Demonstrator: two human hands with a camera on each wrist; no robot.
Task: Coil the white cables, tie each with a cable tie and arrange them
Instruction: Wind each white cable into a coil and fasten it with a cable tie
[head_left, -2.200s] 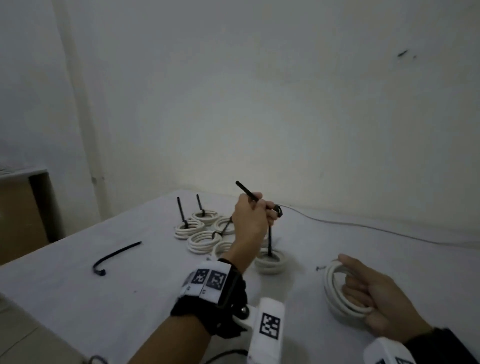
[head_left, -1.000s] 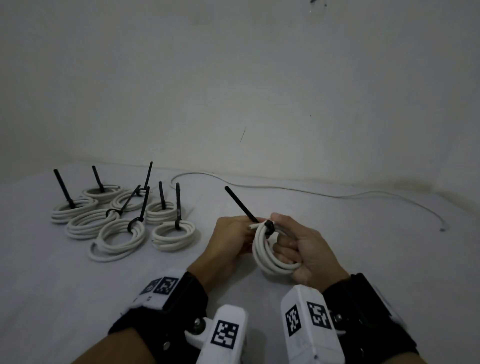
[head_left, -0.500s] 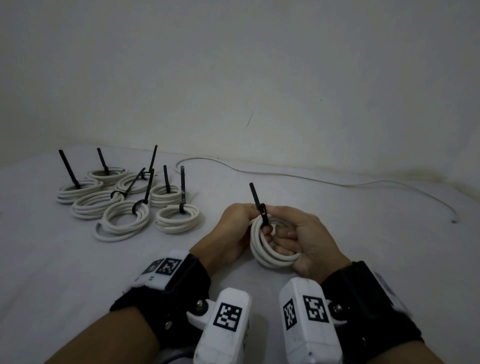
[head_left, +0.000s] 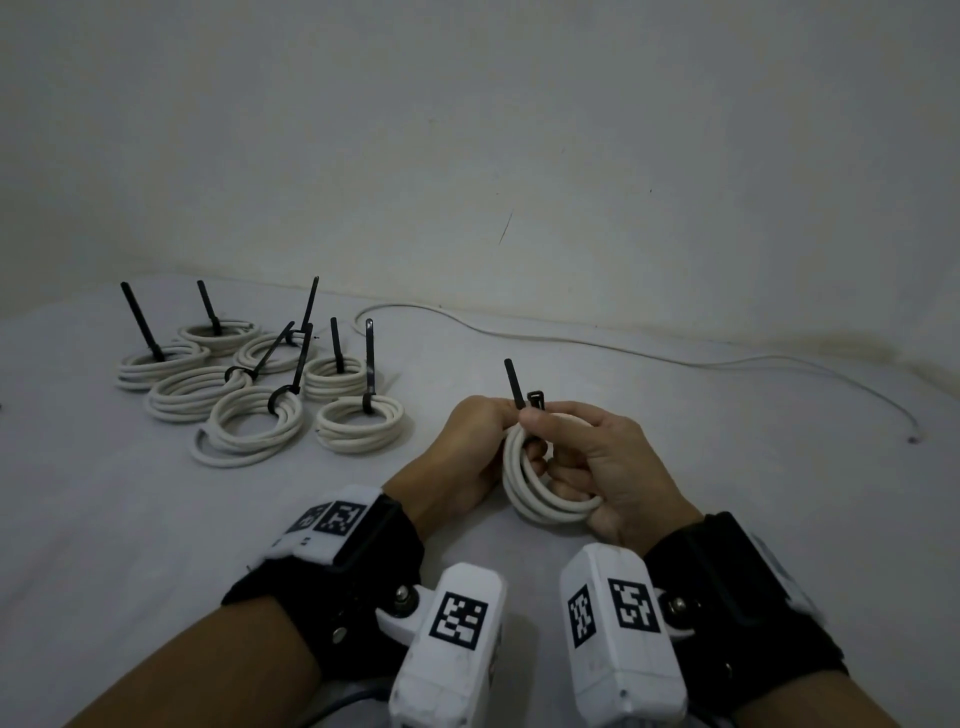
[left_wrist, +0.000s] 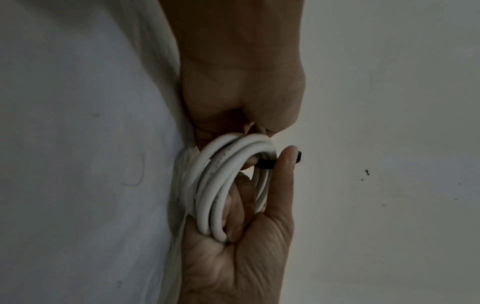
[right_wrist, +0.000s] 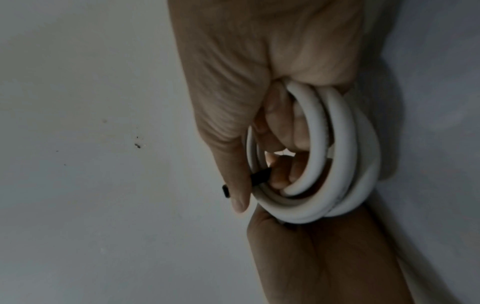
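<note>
1. Two wrist-worn camera units (head_left: 449, 644) with black-and-white square markers sit nearest, strapped on black wristbands above the white counter (head_left: 130, 519).
2. Just beyond them, the right hand (head_left: 602, 462) curls its fingers through the white cable coil (head_left: 540, 493) and holds it upright just above the counter; its thumb and forefinger pinch the black cable tie (head_left: 519, 389) at the top of the coil.
3. Touching the coil from the other side, the left hand (head_left: 467, 452) wraps its fingers round the coil's left edge; its grip is pressed together on the coil, though the fingertips are hidden behind the cable.
4. One end of the tie sticks up between the two hands; the wrist views show its black band passing round the strands by the right thumb (left_wrist: 284, 164).
5. Farther back and to the left, well apart from the hands, seven tied coils (head_left: 249, 384) lie flat in a close cluster, some touching, each with a black tie tail standing up or leaning.
6. One loose thin white wire (head_left: 623, 348) runs along the far edge of the counter, beside the bare pale wall (head_left: 519, 130).
</note>
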